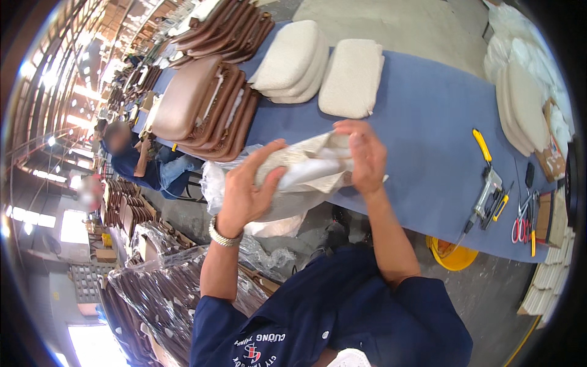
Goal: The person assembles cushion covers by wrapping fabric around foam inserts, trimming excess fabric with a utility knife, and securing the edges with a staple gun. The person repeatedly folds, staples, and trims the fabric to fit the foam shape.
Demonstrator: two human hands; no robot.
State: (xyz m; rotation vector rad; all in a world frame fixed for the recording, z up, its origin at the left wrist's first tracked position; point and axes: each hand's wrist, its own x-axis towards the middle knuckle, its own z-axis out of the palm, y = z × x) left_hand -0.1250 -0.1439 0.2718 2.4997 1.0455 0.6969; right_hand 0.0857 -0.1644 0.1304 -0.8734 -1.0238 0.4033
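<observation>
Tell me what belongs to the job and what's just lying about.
Job, it seems:
cream textured fabric piece between left hand and right hand
probably the matching cream rounded cushions

Seemingly lying about:
red-handled metal scissors
round yellow plastic basin
stacked brown padded panels

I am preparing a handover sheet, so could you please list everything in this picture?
Table: one, blue, centre.
Cover: one, cream with white inside, between the hands.
Cream cushions: several, cream, table's far side and right end.
Brown cushions: many, brown, table's left and lower left.
Plastic: several sheets, clear, left and far right.
Hand tools: several, grey, black and yellow, table's right.
Scissors: one pair, red-handled, table's right.
Bowl: one, yellow, below table's right.
Box: at least one, brown, right end.
Co-worker: at least one, dark blue clothing, left.
Wristband: one, metallic, left wrist.
Left hand: one, bare, cover's left.
Right hand: one, bare, cover's right.
</observation>
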